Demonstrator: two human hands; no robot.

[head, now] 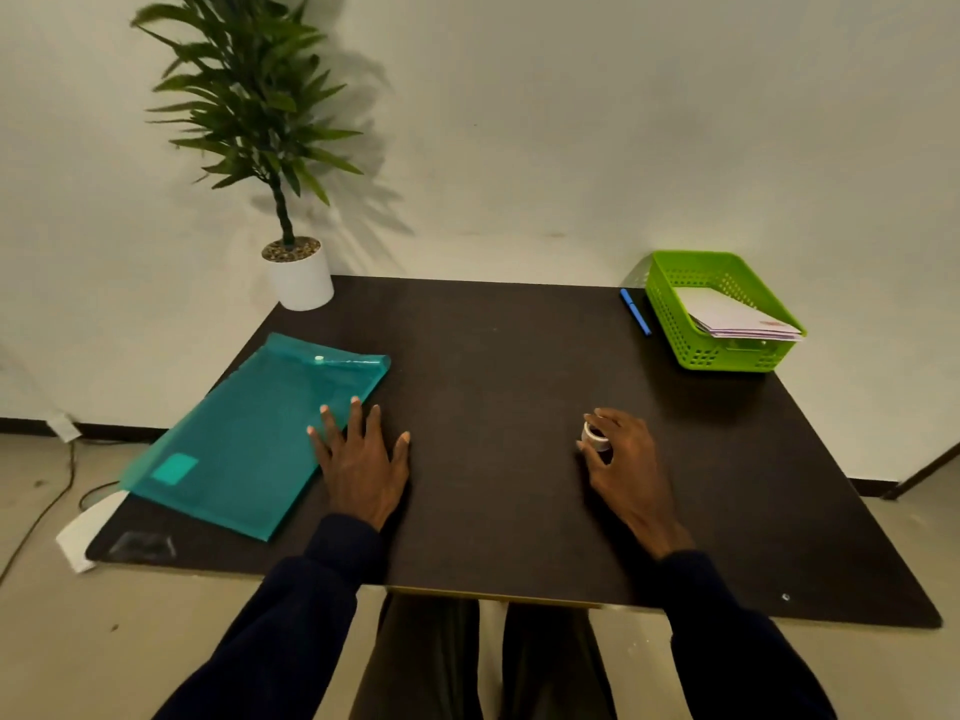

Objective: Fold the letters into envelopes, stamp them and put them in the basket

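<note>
- The dark surface (493, 407) carries everything; places below are told from the basket (696, 350).
- The green basket sits at the far right corner of the surface, against the wall.
- Inside it lie white envelopes (737, 317), stacked and tilted, their near edge resting on the basket's front rim.
- A blue pen (635, 311) lies just beside the basket's left wall, apart from it.
- The right hand (623, 459) rests on the surface nearer the person than the basket and to its left; its fingers are closed around a small white roll (595, 435), likely stamps, which stands on the surface.
- The left hand (363, 459) lies flat, fingers spread, well to the left of the basket; it grips nothing, and its outer fingertips rest on the edge of a teal folder (244, 439).
- The folder lies slantwise at the left side of the surface, far from the basket, flap closed with its snap at the far end.
- A potted plant (298, 275) stands at the far left corner, across the surface from the basket.
- Both arms wear dark sleeves (291, 615).
</note>
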